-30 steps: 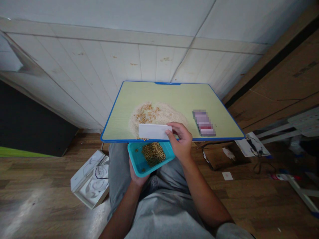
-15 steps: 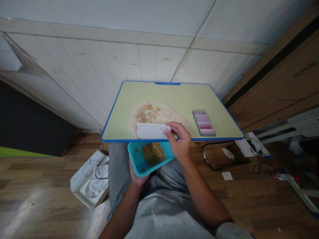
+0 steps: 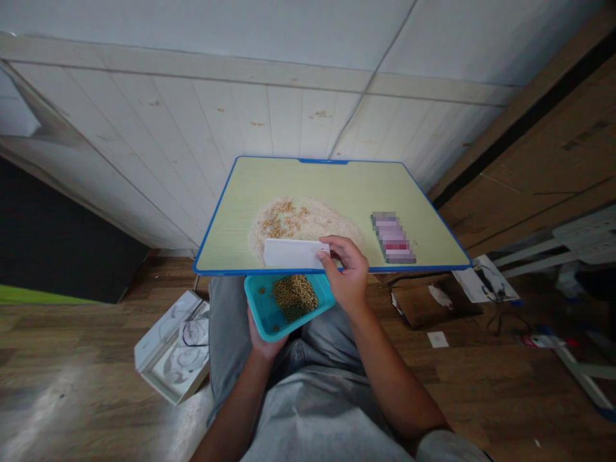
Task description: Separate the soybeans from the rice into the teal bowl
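Nudged toward nine o'clock: white card (image 3: 291, 254), pinched by right hand (image 3: 350, 273); tub (image 3: 264, 311), cupped by left hand (image 3: 268, 346) (for steadiness, presumably).

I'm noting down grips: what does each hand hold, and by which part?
The left hand, partly hidden, holds the turquoise tub at its near left side; the right hand pinches the white card by its right end.

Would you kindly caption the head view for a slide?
Left hand holds a teal container of beans; right hand holds a flat white object.
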A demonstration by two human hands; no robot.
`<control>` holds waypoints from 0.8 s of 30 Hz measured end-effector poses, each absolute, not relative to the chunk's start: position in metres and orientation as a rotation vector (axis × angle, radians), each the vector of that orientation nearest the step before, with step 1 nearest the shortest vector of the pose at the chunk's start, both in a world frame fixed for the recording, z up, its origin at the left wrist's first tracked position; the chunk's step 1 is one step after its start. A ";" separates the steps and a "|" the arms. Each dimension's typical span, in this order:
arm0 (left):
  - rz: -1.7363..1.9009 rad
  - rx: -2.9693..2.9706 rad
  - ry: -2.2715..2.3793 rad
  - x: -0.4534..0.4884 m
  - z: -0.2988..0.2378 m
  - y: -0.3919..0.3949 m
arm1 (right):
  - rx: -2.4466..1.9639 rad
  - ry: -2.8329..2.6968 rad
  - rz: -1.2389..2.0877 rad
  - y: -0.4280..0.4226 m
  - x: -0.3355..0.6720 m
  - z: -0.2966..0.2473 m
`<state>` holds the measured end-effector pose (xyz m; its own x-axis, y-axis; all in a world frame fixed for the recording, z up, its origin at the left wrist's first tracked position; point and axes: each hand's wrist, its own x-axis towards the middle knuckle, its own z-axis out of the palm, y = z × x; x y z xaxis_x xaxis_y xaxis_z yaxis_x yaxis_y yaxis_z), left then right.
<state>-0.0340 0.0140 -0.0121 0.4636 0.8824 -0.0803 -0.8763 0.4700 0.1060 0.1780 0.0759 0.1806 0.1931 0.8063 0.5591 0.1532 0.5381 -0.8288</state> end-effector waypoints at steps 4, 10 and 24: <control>1.073 0.049 0.126 -0.036 -0.010 0.013 | -0.952 -1.293 0.565 0.076 0.181 0.180; 1.056 0.046 0.095 -0.037 -0.015 0.012 | -0.964 -1.202 0.574 0.074 0.191 0.178; 1.017 0.140 0.042 -0.044 -0.025 0.008 | -1.022 -1.190 0.553 0.087 0.196 0.173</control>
<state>-0.0436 0.0084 -0.0254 0.5256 0.8502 0.0299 -0.8448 0.5174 0.1363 0.1960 0.0868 0.1733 0.3205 0.8112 0.4891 0.1494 0.4666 -0.8718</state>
